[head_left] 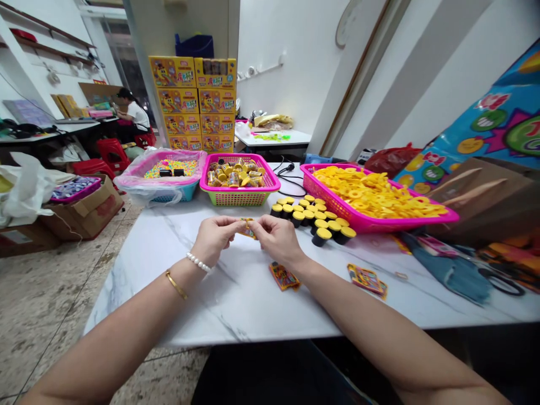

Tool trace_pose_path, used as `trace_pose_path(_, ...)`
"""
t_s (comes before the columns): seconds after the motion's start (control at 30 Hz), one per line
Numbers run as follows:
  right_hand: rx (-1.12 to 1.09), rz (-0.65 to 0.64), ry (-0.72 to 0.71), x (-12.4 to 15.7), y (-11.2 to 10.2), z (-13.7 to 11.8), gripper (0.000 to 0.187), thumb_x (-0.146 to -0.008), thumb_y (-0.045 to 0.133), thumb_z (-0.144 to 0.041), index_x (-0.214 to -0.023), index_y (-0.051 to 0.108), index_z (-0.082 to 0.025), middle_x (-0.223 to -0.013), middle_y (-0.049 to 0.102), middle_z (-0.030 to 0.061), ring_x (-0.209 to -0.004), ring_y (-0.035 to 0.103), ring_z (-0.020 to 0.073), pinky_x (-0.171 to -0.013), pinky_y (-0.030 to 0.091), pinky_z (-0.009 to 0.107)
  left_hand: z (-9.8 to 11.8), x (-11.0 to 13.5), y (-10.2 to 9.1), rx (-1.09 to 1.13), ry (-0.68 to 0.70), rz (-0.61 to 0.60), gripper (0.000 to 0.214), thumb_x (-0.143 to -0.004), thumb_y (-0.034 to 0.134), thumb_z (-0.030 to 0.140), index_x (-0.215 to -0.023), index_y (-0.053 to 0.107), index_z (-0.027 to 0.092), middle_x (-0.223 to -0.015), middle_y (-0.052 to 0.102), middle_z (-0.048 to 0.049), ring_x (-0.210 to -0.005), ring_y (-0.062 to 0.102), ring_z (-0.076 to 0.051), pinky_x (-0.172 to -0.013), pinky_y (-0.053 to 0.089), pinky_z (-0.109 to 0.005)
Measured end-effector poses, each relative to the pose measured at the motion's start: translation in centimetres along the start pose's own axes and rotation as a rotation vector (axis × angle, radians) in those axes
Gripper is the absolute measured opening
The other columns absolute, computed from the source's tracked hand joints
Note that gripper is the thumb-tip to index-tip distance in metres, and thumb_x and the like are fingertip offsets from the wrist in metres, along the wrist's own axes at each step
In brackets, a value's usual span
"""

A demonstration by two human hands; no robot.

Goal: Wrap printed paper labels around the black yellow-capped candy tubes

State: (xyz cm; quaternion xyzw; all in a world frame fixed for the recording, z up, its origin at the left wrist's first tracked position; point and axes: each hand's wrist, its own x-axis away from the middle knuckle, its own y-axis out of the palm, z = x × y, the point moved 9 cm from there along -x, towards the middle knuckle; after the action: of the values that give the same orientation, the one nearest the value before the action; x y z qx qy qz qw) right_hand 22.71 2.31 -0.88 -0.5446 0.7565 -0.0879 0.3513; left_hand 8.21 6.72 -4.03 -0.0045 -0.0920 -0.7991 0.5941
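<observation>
My left hand (214, 237) and my right hand (276, 238) meet above the white marble table (236, 304). Both pinch one small yellow and orange packet (247, 228) between fingertips. A cluster of black cylinders with yellow caps (314, 218) stands just right of my right hand. Two flat colourful sticker packs (284, 277) (367, 279) lie on the table near my right forearm.
A pink basket of yellow rings (379, 197) sits at right, a pink and green basket of small wrapped items (238, 179) in the middle, and a bag-lined basket of colourful candy (166, 171) at left. Stacked yellow boxes (194, 101) stand behind. A person sits far left. Cardboard boxes (80, 211) lie on the floor.
</observation>
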Motion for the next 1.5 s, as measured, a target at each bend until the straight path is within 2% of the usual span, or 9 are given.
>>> trace_pose_path(0.1, 0.212, -0.01, -0.089, -0.6, -1.0, -0.8, 0.045, -0.09, 0.052, -0.05, -0.059, 0.06, -0.018, -0.056, 0.058, 0.0002, -0.054, 0.052, 0.012, -0.055, 0.036, 0.025, -0.5, -0.3, -0.3, 0.059, -0.078, 0.005, 0.021, -0.066, 0.08, 0.024, -0.071, 0.067, 0.009, -0.053, 0.058, -0.0007, -0.041, 0.04, -0.004, -0.038, 0.016, -0.019)
trace_pose_path(0.2, 0.49, -0.051, -0.101, -1.4, -2.2, -0.4, 0.036, -0.084, 0.061, -0.053, -0.085, 0.072, -0.019, -0.089, 0.069, 0.0069, -0.073, 0.061, 0.0181, -0.065, 0.041, 0.029, -1.0, -0.8, -0.8, 0.117, -0.137, 0.01, 0.011, -0.075, 0.071, 0.015, -0.071, 0.064, 0.008, -0.061, 0.063, -0.0037, -0.039, 0.041, -0.003, -0.034, 0.015, -0.017)
trace_pose_path(0.33, 0.679, -0.316, 0.003, -1.7, -1.1, 2.4, 0.03, -0.075, 0.07, -0.031, -0.104, 0.072, -0.021, -0.1, 0.07, 0.0106, -0.085, 0.065, 0.0245, -0.068, 0.045, 0.031, -1.8, -1.4, -0.5, 0.19, -0.214, -0.079, 0.002, -0.079, 0.068, 0.006, -0.077, 0.068, 0.005, -0.064, 0.063, -0.0042, -0.039, 0.041, 0.0, -0.031, 0.017, -0.012)
trace_pose_path(0.47, 0.221, -0.334, 0.089, -1.9, -0.6, 3.1, 0.024, -0.073, 0.068, -0.024, -0.097, 0.072, -0.02, -0.079, 0.07, 0.0044, -0.074, 0.064, 0.0201, -0.065, 0.046, 0.03, -2.2, -1.5, -0.2, 0.28, -0.317, -0.112, 0.012, -0.086, 0.056, 0.0, -0.079, 0.066, 0.003, -0.07, 0.065, -0.0063, -0.037, 0.037, 0.003, -0.028, 0.015, -0.009)
trace_pose_path(0.6, -0.659, -0.271, 0.254, -2.0, -0.1, 2.6, 0.036, -0.07, 0.077, -0.039, -0.101, 0.07, -0.023, -0.09, 0.073, 0.0025, -0.075, 0.066, 0.0159, -0.063, 0.05, 0.027, -2.0, -1.2, 0.1, 0.435, -0.406, -0.117, 0.021, -0.093, 0.044, 0.003, -0.083, 0.062, 0.005, -0.064, 0.059, -0.0023, -0.034, 0.036, 0.002, -0.026, 0.013, -0.008)
trace_pose_path(0.7, -0.938, -0.208, 0.351, -1.5, 0.8, 2.6, 0.036, -0.066, 0.082, -0.041, -0.097, 0.072, -0.024, -0.093, 0.074, 0.0016, -0.08, 0.068, 0.0138, -0.073, 0.053, 0.026, -1.9, -1.0, 0.4, 0.483, -0.417, -0.134, 0.02, -0.095, 0.044, 0.006, -0.083, 0.059, 0.006, -0.06, 0.054, 0.0006, -0.033, 0.035, 0.002, -0.025, 0.014, -0.008)
trace_pose_path(1.2, -0.579, -0.065, 0.105, -0.2, 1.3, 0.9, 0.039, -0.07, 0.079, -0.04, -0.098, 0.059, -0.021, -0.092, 0.072, 0.0024, -0.077, 0.07, 0.017, -0.074, 0.062, 0.035, -2.3, -1.0, 0.8, 0.538, -0.325, -0.132, 0.018, -0.091, 0.056, 0.013, -0.074, 0.056, 0.01, -0.064, 0.057, -0.0009, -0.038, 0.033, 0.001, -0.029, 0.014, -0.01)
trace_pose_path(1.4, -0.698, -0.022, 0.072, -0.2, 0.7, 0.1, 0.037, -0.068, 0.081, -0.034, -0.094, 0.059, -0.023, -0.085, 0.069, -0.0016, -0.063, 0.065, 0.012, -0.063, 0.061, 0.03, -1.2, -1.7, -1.4, 0.302, -0.035, 0.034, 0.038, -0.061, 0.088, 0.034, -0.08, 0.066, 0.01, -0.077, 0.063, -0.0023, -0.054, 0.047, -0.003, -0.043, 0.036, -0.014)
trace_pose_path(1.5, -0.654, -0.026, 0.046, -0.3, 0.6, 0.1, 0.036, -0.068, 0.081, -0.034, -0.096, 0.062, -0.023, -0.083, 0.067, -0.0011, -0.065, 0.063, 0.0126, -0.063, 0.059, 0.03, -1.8, -2.0, -0.9, 0.28, -0.124, -0.117, 0.053, -0.052, 0.091, 0.045, -0.088, 0.066, 0.014, -0.085, 0.066, -0.0052, -0.066, 0.061, -0.012, -0.057, 0.051, -0.024)
